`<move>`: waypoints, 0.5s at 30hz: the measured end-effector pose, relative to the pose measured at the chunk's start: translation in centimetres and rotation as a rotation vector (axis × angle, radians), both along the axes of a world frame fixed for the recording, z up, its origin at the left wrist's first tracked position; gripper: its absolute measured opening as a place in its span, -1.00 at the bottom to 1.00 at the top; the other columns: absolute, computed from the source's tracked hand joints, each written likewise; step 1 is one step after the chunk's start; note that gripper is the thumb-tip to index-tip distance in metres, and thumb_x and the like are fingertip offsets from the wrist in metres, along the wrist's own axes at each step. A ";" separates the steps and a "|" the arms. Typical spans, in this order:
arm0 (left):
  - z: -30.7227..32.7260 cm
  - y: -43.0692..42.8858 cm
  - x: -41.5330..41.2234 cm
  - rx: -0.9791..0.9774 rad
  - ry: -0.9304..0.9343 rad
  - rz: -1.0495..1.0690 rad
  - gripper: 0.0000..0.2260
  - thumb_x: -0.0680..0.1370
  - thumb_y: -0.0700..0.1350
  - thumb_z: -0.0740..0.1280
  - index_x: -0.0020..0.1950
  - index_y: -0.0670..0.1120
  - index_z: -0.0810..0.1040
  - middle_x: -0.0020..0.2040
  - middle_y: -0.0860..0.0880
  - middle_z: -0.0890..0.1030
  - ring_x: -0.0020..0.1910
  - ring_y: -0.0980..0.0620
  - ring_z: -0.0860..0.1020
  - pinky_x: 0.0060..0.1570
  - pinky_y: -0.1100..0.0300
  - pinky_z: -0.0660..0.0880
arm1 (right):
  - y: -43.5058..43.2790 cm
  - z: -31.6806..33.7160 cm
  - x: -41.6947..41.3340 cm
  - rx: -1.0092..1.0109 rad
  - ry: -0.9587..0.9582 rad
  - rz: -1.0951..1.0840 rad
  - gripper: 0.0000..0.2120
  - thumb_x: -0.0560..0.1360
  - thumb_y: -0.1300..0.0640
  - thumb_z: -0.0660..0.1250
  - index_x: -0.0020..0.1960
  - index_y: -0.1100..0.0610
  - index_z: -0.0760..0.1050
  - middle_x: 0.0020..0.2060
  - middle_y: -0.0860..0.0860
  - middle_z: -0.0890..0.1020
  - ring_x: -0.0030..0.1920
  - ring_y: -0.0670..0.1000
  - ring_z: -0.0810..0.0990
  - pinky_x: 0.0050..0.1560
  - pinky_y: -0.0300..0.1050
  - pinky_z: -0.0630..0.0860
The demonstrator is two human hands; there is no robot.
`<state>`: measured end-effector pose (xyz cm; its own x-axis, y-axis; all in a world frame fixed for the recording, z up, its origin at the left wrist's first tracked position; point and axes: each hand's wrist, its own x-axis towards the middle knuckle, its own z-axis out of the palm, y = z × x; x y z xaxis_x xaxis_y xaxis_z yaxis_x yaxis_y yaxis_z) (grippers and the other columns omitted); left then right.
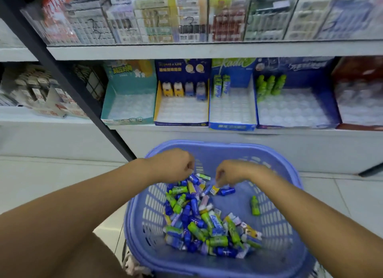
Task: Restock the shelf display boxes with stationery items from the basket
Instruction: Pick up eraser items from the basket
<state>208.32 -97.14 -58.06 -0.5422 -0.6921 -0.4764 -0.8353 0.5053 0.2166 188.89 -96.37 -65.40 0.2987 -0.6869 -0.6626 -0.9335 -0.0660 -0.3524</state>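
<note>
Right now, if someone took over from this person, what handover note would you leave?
Left hand: fingers curled over the pile; hold unclear.
Right hand: fingertips down in the pile; hold unclear.
Stationery items: heaped loose in the basket, one green item lying apart.
Display boxes: three show a few items at the back; the teal box shows none.
Done: hardly any. Left: nearly the whole restock.

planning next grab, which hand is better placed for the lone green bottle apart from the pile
Probably right: the right hand is nearer the lone green bottle; the left hand is beyond the pile.
</note>
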 end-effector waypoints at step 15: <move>-17.0 10.2 -6.9 0.407 -0.115 -0.053 -0.81 0.48 -0.27 0.31 0.06 -0.30 0.58 0.07 -0.28 0.57 0.08 -0.23 0.54 0.02 -0.02 0.48 | 6.6 -13.2 -0.2 0.324 0.302 0.143 -0.77 0.53 0.13 0.32 0.06 0.27 0.58 -0.12 0.21 0.61 -0.25 0.11 0.47 0.03 -0.01 0.47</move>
